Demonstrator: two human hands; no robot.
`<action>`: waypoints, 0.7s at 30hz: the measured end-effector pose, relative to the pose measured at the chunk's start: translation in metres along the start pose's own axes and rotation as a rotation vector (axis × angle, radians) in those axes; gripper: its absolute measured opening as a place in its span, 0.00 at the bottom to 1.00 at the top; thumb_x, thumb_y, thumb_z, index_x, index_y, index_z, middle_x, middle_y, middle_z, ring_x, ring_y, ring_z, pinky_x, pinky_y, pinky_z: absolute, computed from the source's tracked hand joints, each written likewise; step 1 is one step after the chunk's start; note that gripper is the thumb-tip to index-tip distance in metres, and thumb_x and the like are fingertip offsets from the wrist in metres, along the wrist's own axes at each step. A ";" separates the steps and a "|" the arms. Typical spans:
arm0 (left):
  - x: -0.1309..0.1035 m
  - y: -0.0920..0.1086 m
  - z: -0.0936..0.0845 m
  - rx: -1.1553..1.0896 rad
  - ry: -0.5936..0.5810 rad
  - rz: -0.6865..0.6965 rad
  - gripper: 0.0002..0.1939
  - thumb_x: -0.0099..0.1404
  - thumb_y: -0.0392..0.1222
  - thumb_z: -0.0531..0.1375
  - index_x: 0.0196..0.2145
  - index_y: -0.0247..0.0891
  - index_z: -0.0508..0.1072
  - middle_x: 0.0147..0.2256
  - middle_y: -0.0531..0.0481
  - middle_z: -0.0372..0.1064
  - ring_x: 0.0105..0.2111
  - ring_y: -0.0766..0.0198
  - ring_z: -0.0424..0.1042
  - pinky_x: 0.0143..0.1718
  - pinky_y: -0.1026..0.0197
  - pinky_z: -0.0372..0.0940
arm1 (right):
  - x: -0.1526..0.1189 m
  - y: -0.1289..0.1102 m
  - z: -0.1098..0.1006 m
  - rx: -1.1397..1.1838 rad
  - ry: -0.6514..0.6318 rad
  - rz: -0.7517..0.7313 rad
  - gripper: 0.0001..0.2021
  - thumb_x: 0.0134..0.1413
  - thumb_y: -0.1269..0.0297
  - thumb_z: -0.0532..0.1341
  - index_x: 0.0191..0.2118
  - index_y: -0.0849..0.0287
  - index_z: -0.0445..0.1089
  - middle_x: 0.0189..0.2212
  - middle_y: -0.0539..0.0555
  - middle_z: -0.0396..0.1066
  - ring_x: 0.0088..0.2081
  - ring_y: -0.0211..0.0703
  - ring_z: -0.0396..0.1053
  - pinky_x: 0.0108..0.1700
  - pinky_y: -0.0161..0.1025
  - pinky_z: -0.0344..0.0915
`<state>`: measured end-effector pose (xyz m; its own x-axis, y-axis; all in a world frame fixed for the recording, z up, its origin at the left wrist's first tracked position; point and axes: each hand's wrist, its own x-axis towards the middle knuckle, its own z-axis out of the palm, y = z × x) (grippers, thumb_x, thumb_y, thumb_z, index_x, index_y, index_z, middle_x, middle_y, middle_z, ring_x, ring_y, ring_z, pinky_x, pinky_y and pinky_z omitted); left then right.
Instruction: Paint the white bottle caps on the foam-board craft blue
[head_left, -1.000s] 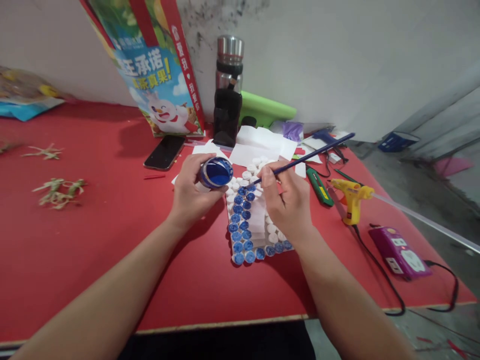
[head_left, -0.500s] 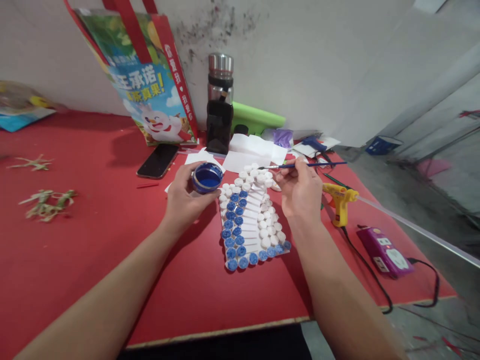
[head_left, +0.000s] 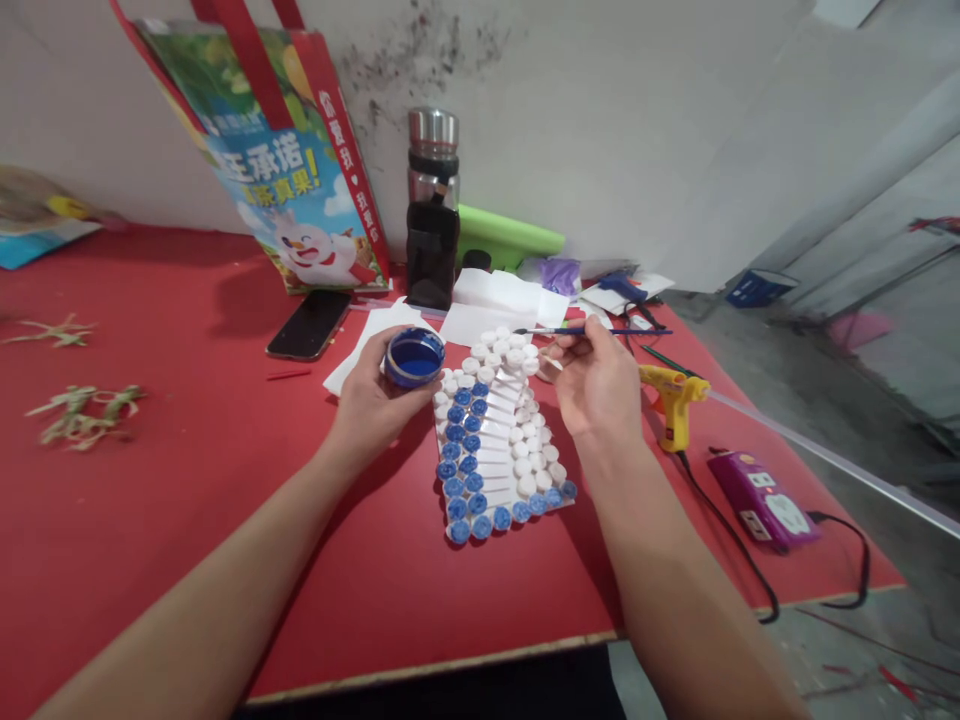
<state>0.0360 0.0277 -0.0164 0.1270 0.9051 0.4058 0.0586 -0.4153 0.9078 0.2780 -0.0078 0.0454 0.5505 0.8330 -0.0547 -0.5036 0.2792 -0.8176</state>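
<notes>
We curl our left hand (head_left: 371,395) around a squat, clear-walled jar (head_left: 414,372), fingers and thumb pressed to its curved sides, its round mouth showing glossy blue paint (head_left: 417,366). Our right hand (head_left: 596,380) pinches a slim, dark-handled brush (head_left: 637,331) between thumb and fingers, its dark bristles pointing toward the left fingers; we cannot tell whether they touch anything. Below and between both sets of fingers lies the flat panel (head_left: 495,455) on the smooth red tabletop (head_left: 360,610), its pale middle ridged with narrow strips. Chunky matte white discs (head_left: 531,445) crowd nearest the right fingers, and streaky blue discs (head_left: 454,468) line the side below the left fingers. Beyond the left fingertips stands a steel-topped cylindrical bottle (head_left: 433,135); right of the right fingers sits a yellow plastic glue gun (head_left: 676,415).
</notes>
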 end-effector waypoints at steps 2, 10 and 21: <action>-0.001 0.002 0.002 -0.042 -0.020 -0.031 0.33 0.59 0.43 0.79 0.59 0.44 0.74 0.58 0.42 0.75 0.59 0.43 0.78 0.65 0.32 0.75 | -0.001 0.000 0.001 -0.014 0.003 -0.015 0.15 0.70 0.59 0.65 0.30 0.57 0.73 0.20 0.43 0.69 0.21 0.31 0.67 0.26 0.30 0.68; -0.003 0.014 0.007 -0.167 -0.056 -0.111 0.36 0.54 0.39 0.79 0.58 0.43 0.74 0.56 0.44 0.75 0.53 0.49 0.80 0.53 0.41 0.84 | 0.001 0.005 -0.001 -0.059 0.014 -0.043 0.13 0.69 0.59 0.65 0.31 0.57 0.75 0.22 0.44 0.70 0.22 0.31 0.67 0.26 0.30 0.66; -0.009 0.022 0.007 -0.306 -0.167 -0.300 0.37 0.55 0.40 0.80 0.59 0.45 0.71 0.44 0.50 0.81 0.33 0.54 0.84 0.36 0.47 0.84 | 0.003 0.007 -0.002 -0.092 0.015 -0.069 0.14 0.69 0.58 0.65 0.31 0.57 0.75 0.21 0.44 0.70 0.21 0.31 0.66 0.26 0.31 0.65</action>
<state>0.0426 0.0094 -0.0007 0.3086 0.9435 0.1205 -0.1752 -0.0681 0.9822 0.2774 -0.0043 0.0379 0.5918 0.8061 -0.0046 -0.4014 0.2898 -0.8688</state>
